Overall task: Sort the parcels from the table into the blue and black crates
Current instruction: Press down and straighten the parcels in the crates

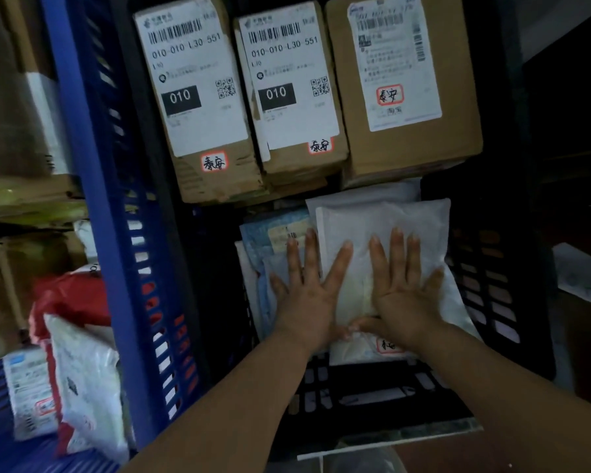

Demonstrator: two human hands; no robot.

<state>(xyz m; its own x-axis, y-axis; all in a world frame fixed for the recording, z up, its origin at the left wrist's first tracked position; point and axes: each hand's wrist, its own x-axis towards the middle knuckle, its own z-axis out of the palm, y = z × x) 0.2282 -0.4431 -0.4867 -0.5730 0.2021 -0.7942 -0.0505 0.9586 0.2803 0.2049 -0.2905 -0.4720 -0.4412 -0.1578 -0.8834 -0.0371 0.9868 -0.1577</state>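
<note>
I find both my left hand (307,295) and right hand (403,295) flat, fingers spread, pressing the white parcel (382,227) into the well-filled black crate (502,288); desk unseen, remainder unknown.

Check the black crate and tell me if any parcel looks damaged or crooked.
The leftmost cardboard box stands out: its lower end is creased and scuffed, and it sits tilted against the middle box. The white padded mailer lies flat under the left hand and the right hand. Nothing is spilled.

Parcel sorting depot — labelled cardboard boxes (403,83), mailer bags (382,230), blue crate (116,199) — black crate (485,288).
</note>
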